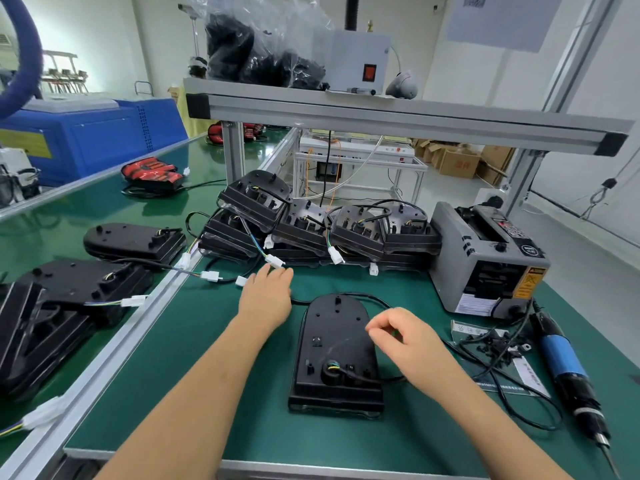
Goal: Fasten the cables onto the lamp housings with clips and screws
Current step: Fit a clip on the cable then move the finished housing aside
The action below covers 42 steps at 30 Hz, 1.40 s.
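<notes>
I find housing point(336, 351) lengthwise toward bench point(207, 393) far edge; right hand point(405, 341) nearer, over its right side, pinched, contents unclear; left hand point(268, 292) flat beyond

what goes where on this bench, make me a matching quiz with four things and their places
Things
1. screwdriver
2. tape dispenser
3. plastic bag
4. single housing

Places
A. on the shelf up top
B. alone, flat in the middle of the mat
C. just right of the stacked housings
D. lying at the mat's right edge

Pairs: 1-D, 2-C, 3-A, 4-B
</notes>
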{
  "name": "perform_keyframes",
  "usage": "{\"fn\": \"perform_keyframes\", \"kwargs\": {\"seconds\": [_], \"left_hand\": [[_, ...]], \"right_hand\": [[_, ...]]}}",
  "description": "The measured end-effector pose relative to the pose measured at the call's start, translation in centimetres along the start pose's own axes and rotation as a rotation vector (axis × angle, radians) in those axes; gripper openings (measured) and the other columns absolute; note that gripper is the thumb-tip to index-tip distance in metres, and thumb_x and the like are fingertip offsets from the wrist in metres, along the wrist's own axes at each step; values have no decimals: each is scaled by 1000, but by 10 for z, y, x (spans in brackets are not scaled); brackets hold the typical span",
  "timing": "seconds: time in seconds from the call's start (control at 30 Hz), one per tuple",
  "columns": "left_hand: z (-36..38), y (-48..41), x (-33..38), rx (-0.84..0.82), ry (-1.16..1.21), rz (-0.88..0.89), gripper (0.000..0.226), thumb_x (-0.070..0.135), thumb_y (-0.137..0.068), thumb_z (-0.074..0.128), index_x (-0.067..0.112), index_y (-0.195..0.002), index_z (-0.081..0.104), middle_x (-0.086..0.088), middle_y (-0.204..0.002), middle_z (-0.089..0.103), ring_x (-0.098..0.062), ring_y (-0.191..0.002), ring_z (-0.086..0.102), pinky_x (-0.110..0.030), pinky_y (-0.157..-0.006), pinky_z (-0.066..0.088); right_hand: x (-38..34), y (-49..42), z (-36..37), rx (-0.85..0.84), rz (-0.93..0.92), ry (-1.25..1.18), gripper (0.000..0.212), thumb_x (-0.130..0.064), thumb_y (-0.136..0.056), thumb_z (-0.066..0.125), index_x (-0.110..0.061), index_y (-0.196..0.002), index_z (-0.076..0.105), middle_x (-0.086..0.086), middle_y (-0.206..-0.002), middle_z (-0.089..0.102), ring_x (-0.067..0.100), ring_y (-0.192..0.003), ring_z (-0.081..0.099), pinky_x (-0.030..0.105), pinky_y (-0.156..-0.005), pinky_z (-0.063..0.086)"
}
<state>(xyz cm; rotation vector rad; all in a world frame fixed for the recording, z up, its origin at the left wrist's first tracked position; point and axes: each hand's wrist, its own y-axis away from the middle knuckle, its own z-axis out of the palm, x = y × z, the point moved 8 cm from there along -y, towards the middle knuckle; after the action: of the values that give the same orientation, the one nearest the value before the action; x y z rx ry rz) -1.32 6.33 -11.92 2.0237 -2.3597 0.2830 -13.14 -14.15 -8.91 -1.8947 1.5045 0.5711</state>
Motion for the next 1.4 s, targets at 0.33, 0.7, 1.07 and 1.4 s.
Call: {"fn": "perform_keyframes", "kwargs": {"seconds": [0.33, 0.7, 1.07, 1.4], "left_hand": [[20, 13, 4, -7, -93, 59, 38, 8, -95, 40, 25, -126, 55, -4, -117, 46, -24, -111, 42, -33, -83, 41], [14, 36, 10, 100, -181, 80, 37, 11, -92, 43, 31, -120, 56, 1, -110, 52, -22, -102, 50, -29, -78, 35], [12, 103, -12, -264, 1051, -399, 14, 12, -94, 50, 12, -84, 59, -4, -59, 62, -18, -49, 65, -29, -62, 56], [19, 149, 20, -345, 1069, -250, 32, 26, -92, 55, 23, -123, 61, 10, -119, 65, -3, -105, 59, -28, -101, 42]], "right_hand": [[-20, 24, 39, -265, -174, 311, 62, -64, -86, 6, -50, -134, 42, -31, -137, 31, -5, -130, 10, 24, -107, 9], [-28, 6, 56, -276, -206, 421, 48, -56, -97, 16, -43, -131, 47, -19, -142, 31, 3, -131, 7, 27, -107, 7], [16, 50, -13, 245, 4, 272, 56, -75, -81, 39, -33, -106, 66, -19, -115, 50, 4, -115, 39, 26, -96, 32], [41, 72, 12, -50, 372, 105, 80, -70, -77, 53, -35, -145, 29, -14, -143, 43, 3, -119, 45, 25, -101, 33]]}}
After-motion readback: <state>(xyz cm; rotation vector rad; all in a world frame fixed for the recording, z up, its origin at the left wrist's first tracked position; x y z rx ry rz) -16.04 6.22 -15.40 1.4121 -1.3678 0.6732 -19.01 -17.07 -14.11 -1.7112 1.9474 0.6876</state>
